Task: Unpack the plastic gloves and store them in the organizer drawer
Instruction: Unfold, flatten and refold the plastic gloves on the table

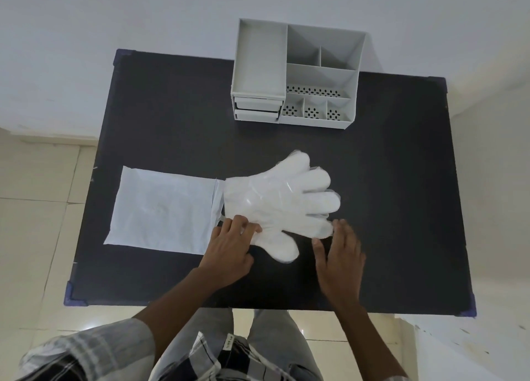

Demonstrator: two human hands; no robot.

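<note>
The scene is viewed from one head-worn camera (wide-angle), aimed steeply downward, close above the dark rectangular table [172, 116].

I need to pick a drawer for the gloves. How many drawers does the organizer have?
2, both shut, stacked under the tall tray on the left side of the organizer: the upper drawer and the lower drawer. Others may be hidden from this angle.

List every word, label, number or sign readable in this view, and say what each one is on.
Clothing tag at the person's waist: dark print, too small and blurred to read.
White packet: no print visible.
Stack of plastic gloves: no print visible.
Grey organizer: only punched hole patterns, no lettering.
Black table: no markings.
Nothing legible anywhere.
</note>
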